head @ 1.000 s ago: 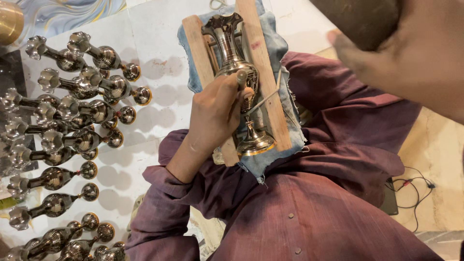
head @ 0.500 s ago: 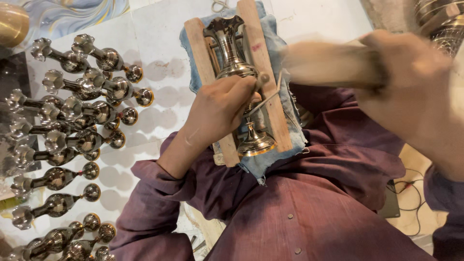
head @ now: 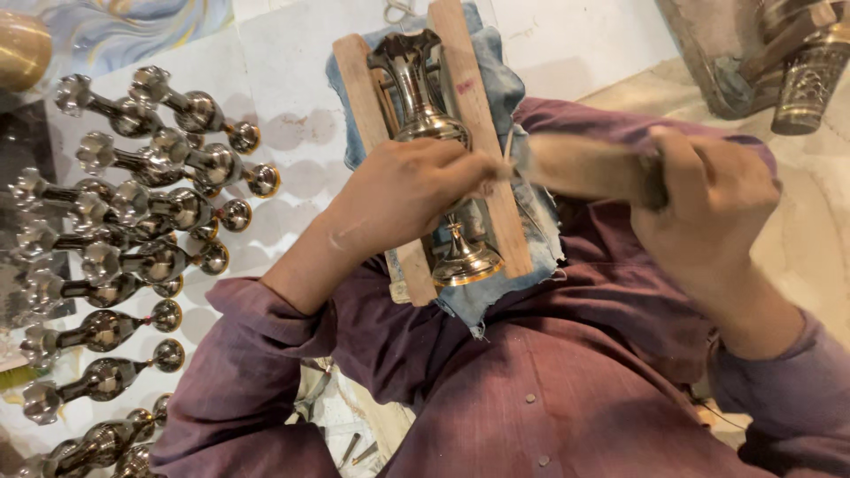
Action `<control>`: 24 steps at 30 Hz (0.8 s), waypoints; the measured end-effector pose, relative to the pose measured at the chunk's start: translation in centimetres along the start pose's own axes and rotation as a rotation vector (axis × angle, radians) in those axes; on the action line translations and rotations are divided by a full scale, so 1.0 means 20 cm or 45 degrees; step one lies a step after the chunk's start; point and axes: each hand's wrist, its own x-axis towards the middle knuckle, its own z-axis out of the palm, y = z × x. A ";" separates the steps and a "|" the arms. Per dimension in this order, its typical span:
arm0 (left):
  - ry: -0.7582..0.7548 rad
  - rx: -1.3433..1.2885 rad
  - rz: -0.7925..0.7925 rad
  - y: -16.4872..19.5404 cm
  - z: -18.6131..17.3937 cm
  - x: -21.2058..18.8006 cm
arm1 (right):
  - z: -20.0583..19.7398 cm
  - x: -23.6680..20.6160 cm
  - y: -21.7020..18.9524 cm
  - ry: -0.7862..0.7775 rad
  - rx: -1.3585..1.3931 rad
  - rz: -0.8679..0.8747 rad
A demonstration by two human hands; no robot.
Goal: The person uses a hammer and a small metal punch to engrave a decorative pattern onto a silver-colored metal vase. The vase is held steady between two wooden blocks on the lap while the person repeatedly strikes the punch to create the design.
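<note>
A shiny metal vase (head: 416,84) lies on its side between two wooden slats (head: 474,115) over blue cloth (head: 522,88), propped on my lap. My left hand (head: 403,190) rests on the vase's belly, fingers pinched around a thin metal chisel whose tip is hidden under them. My right hand (head: 708,199) grips a wooden mallet (head: 580,168); its blurred head is right beside the left hand's fingertips. The vase's flared foot (head: 465,261) shows below my left hand.
Several similar metal vases (head: 133,221) lie in rows on the white floor at the left. A brass bowl (head: 22,49) sits at the top left corner. An engraved metal vessel (head: 810,80) stands at the top right. My purple shirt fills the lower view.
My right hand has swung the wooden mallet down from the upper right to the chisel held at the vase. The left hand has stayed on the vase.
</note>
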 end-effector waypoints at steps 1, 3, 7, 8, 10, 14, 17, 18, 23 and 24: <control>-0.016 0.016 0.033 0.00 -0.01 0.01 | 0.02 -0.02 -0.02 0.046 0.329 0.118; -0.045 0.032 0.100 -0.01 -0.02 0.03 | 0.05 -0.06 -0.06 0.124 0.980 0.358; -0.226 0.034 0.116 -0.02 -0.02 0.08 | 0.13 -0.18 -0.06 0.034 0.535 0.303; -0.258 0.063 0.127 -0.02 -0.03 0.09 | 0.16 -0.20 -0.07 0.088 0.885 0.429; -0.201 0.011 0.141 -0.02 -0.03 0.08 | 0.22 -0.25 -0.08 0.109 1.116 0.563; 0.296 -0.216 0.044 0.00 -0.04 -0.02 | 0.24 -0.25 -0.06 0.018 0.845 0.687; 0.422 -0.227 -0.232 0.07 0.03 -0.09 | 0.16 -0.15 0.01 -0.092 0.574 0.479; 0.406 -0.205 -0.345 0.08 0.05 -0.10 | 0.13 -0.09 0.03 -0.136 0.475 0.368; 0.453 -0.166 -0.304 0.07 0.11 -0.14 | -0.04 0.19 0.06 -0.400 -0.003 0.040; 0.442 -0.151 -0.288 0.07 0.11 -0.14 | -0.07 0.23 0.04 -0.474 -0.125 0.027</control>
